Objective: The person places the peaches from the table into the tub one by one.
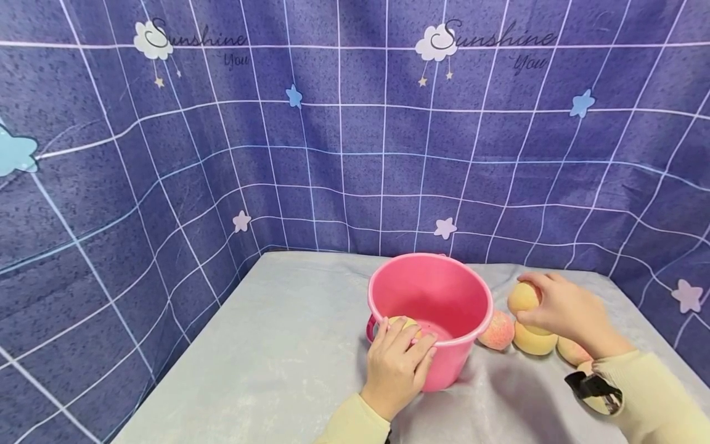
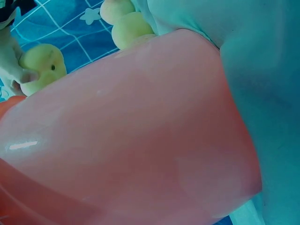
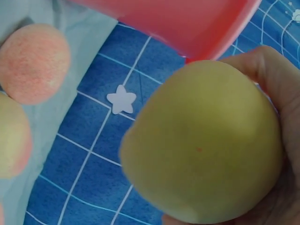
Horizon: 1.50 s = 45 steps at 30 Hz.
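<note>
A pink bucket (image 1: 452, 364) stands upright on the cloth-covered table. My left hand (image 1: 395, 370) grips its near rim, fingers over the edge. Behind those fingers a yellow peach (image 1: 403, 322) shows inside the bucket, partly hidden. To the right, my right hand (image 1: 566, 308) holds another yellow peach (image 3: 201, 140) between thumb and fingers, above the other fruit. Below it are a pinkish peach (image 1: 496, 331) beside the bucket and a yellow one (image 1: 535, 341). The bucket's wall (image 2: 140, 131) fills most of the left wrist view, where the left hand is not seen.
Further peaches (image 1: 574, 350) lie in a group at the right, partly behind the right sleeve (image 1: 649, 388). Grey cloth (image 1: 266, 345) covers the table. A blue gridded curtain (image 1: 355, 129) hangs behind it and along the left side.
</note>
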Tool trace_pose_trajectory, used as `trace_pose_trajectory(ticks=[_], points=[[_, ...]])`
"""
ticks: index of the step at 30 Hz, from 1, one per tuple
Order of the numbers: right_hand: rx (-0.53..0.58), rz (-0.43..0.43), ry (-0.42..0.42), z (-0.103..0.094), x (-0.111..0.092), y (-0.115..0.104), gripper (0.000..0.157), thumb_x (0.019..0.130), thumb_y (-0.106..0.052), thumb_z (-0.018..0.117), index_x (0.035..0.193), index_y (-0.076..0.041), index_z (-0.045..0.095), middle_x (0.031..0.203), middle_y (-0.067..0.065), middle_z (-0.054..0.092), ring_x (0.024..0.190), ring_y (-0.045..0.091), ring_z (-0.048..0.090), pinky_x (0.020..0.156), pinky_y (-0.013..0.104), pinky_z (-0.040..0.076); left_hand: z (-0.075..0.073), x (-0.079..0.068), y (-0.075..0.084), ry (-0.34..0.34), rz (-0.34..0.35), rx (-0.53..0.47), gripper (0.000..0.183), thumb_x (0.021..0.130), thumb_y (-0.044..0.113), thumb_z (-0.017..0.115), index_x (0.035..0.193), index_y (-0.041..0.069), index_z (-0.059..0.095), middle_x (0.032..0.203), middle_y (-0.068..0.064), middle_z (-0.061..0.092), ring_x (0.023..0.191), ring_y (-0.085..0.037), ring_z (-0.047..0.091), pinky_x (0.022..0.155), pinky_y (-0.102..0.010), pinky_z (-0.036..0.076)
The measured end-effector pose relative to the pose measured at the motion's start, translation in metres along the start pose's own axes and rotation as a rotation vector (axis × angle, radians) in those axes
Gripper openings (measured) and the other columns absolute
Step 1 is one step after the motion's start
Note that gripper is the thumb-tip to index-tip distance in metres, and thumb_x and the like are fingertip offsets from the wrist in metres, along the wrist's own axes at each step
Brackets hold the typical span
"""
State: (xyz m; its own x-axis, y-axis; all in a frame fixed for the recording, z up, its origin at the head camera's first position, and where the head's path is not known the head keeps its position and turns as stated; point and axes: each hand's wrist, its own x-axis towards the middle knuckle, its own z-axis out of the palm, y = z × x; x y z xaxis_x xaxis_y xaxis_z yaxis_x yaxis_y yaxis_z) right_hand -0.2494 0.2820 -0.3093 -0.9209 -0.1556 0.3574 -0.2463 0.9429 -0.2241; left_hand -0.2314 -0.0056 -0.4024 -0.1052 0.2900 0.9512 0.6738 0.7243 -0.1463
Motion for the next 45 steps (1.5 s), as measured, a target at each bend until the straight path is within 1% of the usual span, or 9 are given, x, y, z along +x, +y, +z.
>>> trace_pose_trajectory(ticks=[6,9,16,18,22,25,30,39,45], points=[[-0.044,-0.056,-0.067,-0.008,0.004,0.001,0.064,0.059,-0.032,0.080,0.116,-0.008,0.061,0.101,0.024,0.060,0.074,0.032,0.060,0.053,0.047,0.044,0.001,0.000,0.000,0.002,0.007,0.002,0.028,0.097,0.028,0.049,0.089,0.020,0.075,0.090,-0.001,0.066,0.094,-0.021,0.063,0.089,-0.050,0.047],[-0.067,-0.083,-0.094,-0.010,0.007,0.000,0.064,0.059,-0.032,0.080,0.115,-0.007,0.061,0.101,0.025,0.060,0.079,0.034,0.061,0.055,0.049,0.046,0.001,0.000,0.000,0.006,0.006,0.001,0.028,0.097,0.028,0.050,0.089,0.020,0.075,0.090,0.000,0.066,0.093,-0.021,0.063,0.089,-0.050,0.047],[-0.097,-0.094,-0.145,-0.013,0.012,0.000,0.063,0.059,-0.032,0.079,0.113,-0.004,0.063,0.099,0.024,0.062,0.082,0.037,0.062,0.057,0.051,0.048,0.001,0.000,0.001,0.000,0.004,-0.002,0.028,0.097,0.028,0.050,0.089,0.020,0.075,0.090,0.000,0.066,0.093,-0.021,0.063,0.089,-0.050,0.047],[-0.097,-0.106,-0.157,-0.015,0.013,0.001,0.062,0.058,-0.032,0.079,0.111,-0.005,0.064,0.098,0.022,0.063,0.082,0.036,0.062,0.058,0.050,0.048,0.001,0.000,0.001,-0.005,0.001,-0.004,0.027,0.097,0.028,0.050,0.089,0.020,0.075,0.090,0.000,0.066,0.093,-0.021,0.063,0.090,-0.050,0.047],[-0.088,-0.132,-0.172,-0.018,0.017,0.000,0.059,0.057,-0.032,0.079,0.108,-0.005,0.065,0.089,0.014,0.064,0.074,0.027,0.060,0.058,0.043,0.047,0.001,0.000,0.001,-0.005,0.001,-0.005,0.026,0.096,0.028,0.051,0.089,0.020,0.075,0.090,0.000,0.066,0.093,-0.021,0.062,0.090,-0.050,0.047],[-0.080,-0.132,-0.186,-0.020,0.019,0.000,0.060,0.056,-0.032,0.079,0.107,-0.005,0.065,0.083,0.011,0.061,0.069,0.024,0.056,0.056,0.041,0.045,0.001,0.000,0.001,-0.001,0.004,-0.005,0.027,0.097,0.028,0.050,0.090,0.020,0.075,0.090,0.000,0.065,0.093,-0.020,0.062,0.089,-0.050,0.047],[-0.084,-0.112,-0.215,-0.025,0.020,-0.001,0.061,0.055,-0.034,0.079,0.108,-0.006,0.064,0.082,0.011,0.057,0.067,0.023,0.053,0.054,0.039,0.043,0.001,0.001,0.001,0.001,0.009,0.001,0.028,0.097,0.028,0.049,0.089,0.020,0.075,0.090,0.001,0.065,0.093,-0.020,0.062,0.090,-0.050,0.047],[-0.106,-0.099,-0.262,-0.033,0.023,-0.007,0.062,0.055,-0.034,0.078,0.109,-0.008,0.064,0.083,0.010,0.058,0.069,0.022,0.053,0.055,0.040,0.042,0.002,0.000,0.001,0.005,0.009,0.004,0.027,0.097,0.028,0.050,0.089,0.021,0.075,0.090,0.001,0.065,0.093,-0.020,0.062,0.090,-0.050,0.047],[-0.097,-0.102,-0.308,-0.036,0.027,-0.012,0.062,0.056,-0.032,0.077,0.111,-0.008,0.064,0.080,0.005,0.058,0.069,0.020,0.052,0.054,0.038,0.040,0.002,0.001,0.001,0.017,0.006,-0.003,0.026,0.096,0.027,0.051,0.089,0.020,0.075,0.090,0.001,0.065,0.092,-0.020,0.062,0.089,-0.050,0.047]])
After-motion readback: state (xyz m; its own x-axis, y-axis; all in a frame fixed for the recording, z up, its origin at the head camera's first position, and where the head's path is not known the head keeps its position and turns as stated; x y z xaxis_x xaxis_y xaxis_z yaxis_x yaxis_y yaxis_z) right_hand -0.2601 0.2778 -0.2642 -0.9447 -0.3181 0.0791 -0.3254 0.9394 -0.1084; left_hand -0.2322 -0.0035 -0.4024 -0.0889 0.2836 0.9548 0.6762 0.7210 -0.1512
